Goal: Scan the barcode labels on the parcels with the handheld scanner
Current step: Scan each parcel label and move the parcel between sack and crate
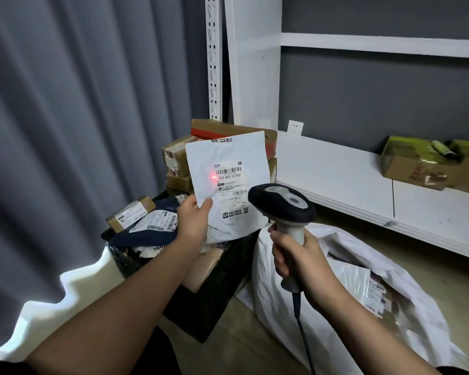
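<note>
The label (231, 185) sat on the face of a white mailer (228, 169), held upright in the air above the black crate (214, 288) and turned toward me. Its barcode ran left to right across the top of the label. The red dot (212, 176) fell at the barcode's left end, on the margin more than on the bars, so I judged the aim needed to shift rightward to cross the full code.

My left hand (192, 220) pinched the mailer by its lower left corner, thumb on the front, the other fingers hidden behind it. The forearm came up from the lower left.

The scanner (282, 203) was just right of and below the label, its head pointed up and left at it, and near the mailer's lower right edge. My right hand (299, 263) was wrapped round its grey handle, fingers curled tight; I could not tell whether the trigger was pressed. The cable (303, 334) hung down from the handle.

More parcels (146, 217) lay piled in the crate. A white sack (349, 293) lay on the floor to the right, below a shelf (336, 171).
</note>
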### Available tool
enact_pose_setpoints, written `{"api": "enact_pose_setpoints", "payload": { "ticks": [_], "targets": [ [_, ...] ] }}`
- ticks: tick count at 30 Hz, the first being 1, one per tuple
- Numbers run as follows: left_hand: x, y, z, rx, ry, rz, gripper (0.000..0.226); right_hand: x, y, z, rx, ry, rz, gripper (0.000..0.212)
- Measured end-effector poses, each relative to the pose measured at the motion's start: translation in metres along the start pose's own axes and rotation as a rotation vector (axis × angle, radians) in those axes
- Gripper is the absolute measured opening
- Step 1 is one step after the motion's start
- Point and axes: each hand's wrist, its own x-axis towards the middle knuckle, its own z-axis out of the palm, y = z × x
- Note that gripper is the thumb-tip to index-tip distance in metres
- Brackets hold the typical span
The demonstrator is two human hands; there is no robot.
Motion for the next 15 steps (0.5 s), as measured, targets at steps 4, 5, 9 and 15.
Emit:
{"api": "enact_pose_setpoints", "payload": {
  "ticks": [4, 5, 9, 15],
  "targets": [
    [-0.0038, 0.0047, 0.0054, -0.059, -0.018, -0.044, 0.025, 0.0011, -0.0007, 0.0002, -0.014, -0.007, -0.022, 0.025],
    [-0.0052, 0.0059, 0.0064, -0.075, -0.021, -0.051, 0.025, 0.0012, -0.0007, -0.0003, -0.016, -0.010, -0.026, 0.025],
    [-0.0074, 0.0083, 0.0083, -0.107, -0.025, -0.068, 0.026, 0.0007, 0.0006, -0.0007, -0.043, -0.006, -0.028, 0.028],
    [-0.0095, 0.0096, 0.0081, -0.084, -0.035, -0.090, 0.026, 0.0009, 0.0002, -0.0026, -0.044, 0.010, -0.023, 0.031]
  ]
}}
